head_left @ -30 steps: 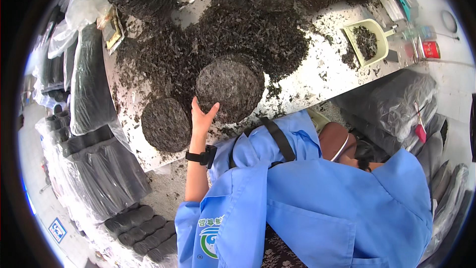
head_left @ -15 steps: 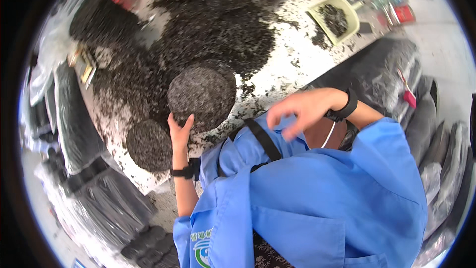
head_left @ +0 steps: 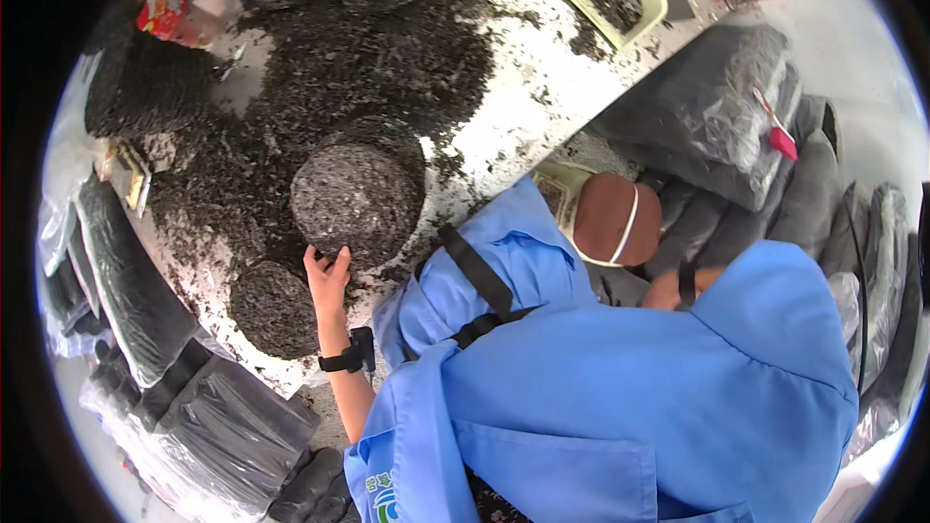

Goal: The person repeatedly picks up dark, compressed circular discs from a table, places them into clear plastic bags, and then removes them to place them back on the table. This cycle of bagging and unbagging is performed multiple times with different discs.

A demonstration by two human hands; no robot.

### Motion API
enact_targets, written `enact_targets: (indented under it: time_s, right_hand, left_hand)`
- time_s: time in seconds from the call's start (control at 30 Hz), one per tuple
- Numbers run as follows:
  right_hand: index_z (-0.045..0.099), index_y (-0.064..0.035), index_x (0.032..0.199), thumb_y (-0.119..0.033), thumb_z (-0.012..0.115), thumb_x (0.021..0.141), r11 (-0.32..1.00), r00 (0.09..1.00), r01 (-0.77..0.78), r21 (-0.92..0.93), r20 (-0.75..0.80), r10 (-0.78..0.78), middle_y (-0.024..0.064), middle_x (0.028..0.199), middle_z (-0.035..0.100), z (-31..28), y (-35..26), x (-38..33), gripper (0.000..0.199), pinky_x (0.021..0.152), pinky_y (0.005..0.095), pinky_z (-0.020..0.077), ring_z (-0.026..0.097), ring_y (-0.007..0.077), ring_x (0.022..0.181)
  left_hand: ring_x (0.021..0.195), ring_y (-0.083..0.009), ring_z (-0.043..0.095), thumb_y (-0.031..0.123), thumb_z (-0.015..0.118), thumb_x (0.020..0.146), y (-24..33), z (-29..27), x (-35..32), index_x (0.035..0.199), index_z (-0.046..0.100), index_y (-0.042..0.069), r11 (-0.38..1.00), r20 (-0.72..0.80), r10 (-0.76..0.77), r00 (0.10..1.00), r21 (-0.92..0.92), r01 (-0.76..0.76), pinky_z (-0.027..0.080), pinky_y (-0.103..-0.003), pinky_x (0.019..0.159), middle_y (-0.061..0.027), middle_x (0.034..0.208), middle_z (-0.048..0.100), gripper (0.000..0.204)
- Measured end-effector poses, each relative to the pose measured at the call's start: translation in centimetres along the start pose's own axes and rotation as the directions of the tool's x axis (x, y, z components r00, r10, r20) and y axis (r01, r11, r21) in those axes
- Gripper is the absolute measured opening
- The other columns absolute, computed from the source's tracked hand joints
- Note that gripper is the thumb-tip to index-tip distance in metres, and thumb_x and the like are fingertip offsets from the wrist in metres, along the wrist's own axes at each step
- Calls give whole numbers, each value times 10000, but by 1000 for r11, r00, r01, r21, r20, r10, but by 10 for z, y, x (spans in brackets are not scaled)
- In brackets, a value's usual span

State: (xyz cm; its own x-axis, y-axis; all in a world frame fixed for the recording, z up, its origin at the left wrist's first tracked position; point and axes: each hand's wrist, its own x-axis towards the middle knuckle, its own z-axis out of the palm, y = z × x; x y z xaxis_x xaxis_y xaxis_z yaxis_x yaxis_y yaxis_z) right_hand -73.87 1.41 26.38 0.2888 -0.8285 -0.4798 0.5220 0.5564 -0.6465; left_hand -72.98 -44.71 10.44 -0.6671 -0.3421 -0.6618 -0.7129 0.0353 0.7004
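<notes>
My left hand (head_left: 328, 283) is at the near edge of a round, dark, fibrous cake (head_left: 356, 196) that looks like dried seaweed, its thumb and finger gripping the rim. That cake lies tilted over another dark round piece. Just left of the hand, a smaller round dark cake (head_left: 274, 310) lies by the table's near edge. Down at my right side, my right hand (head_left: 665, 291) reaches low beside grey plastic-wrapped packs (head_left: 690, 237). The blue sleeve and body hide its fingers, so what it touches cannot be seen.
Loose dark shreds (head_left: 378, 63) cover much of the white table (head_left: 523, 107). A pale dustpan (head_left: 620, 0) with shreds sits at the far right. Stacked dark discs (head_left: 145, 87) stand left. Bagged packs (head_left: 223, 426) crowd the floor side; a brown stool (head_left: 615, 220) is beside me.
My right hand has dropped from in front of my body to low at my right side. My left hand stays at the cake's rim. The whole view has shifted.
</notes>
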Motion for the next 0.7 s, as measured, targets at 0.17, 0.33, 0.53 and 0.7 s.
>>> enact_targets:
  time_s: [0.17, 0.33, 0.53, 0.7]
  right_hand:
    - [622, 43, 989, -153, 647, 816, 1000, 998, 8, -23, -63, -10, 136, 857, 667, 16, 18, -3, 263, 662, 302, 471, 591, 194, 758]
    - [625, 39, 980, -144, 642, 819, 999, 988, 8, -34, -156, -13, 139, 854, 666, 16, 25, -11, 244, 653, 305, 469, 591, 198, 746]
    - [630, 33, 968, -134, 637, 822, 997, 991, -7, -79, -135, -4, 143, 849, 664, 8, 25, -8, 222, 642, 309, 466, 591, 203, 731]
    - [634, 29, 959, -126, 633, 825, 995, 996, -66, -77, -62, 61, 146, 846, 663, 6, 38, -9, 204, 633, 312, 463, 590, 207, 719]
  left_hand:
    - [893, -179, 543, 265, 723, 813, 9, 0, 1, 1412, 249, 45, 1000, 4, 16, 1000, -24, -16, 458, -292, 698, -187, 1210, 479, 795]
    - [977, -223, 549, 208, 694, 842, -9, 6, 3, 1419, 203, 0, 992, 0, 97, 995, -80, -97, 472, -328, 801, -211, 1225, 452, 786]
    - [911, -190, 549, 188, 703, 830, -16, 2, 16, 1400, 226, -19, 997, 15, 74, 997, -1, -74, 477, -303, 738, -179, 1150, 508, 772]
    - [883, -166, 563, 143, 696, 831, -7, 14, 5, 1394, 211, -37, 991, -35, 129, 991, -33, -130, 478, -272, 721, -136, 1037, 542, 764]
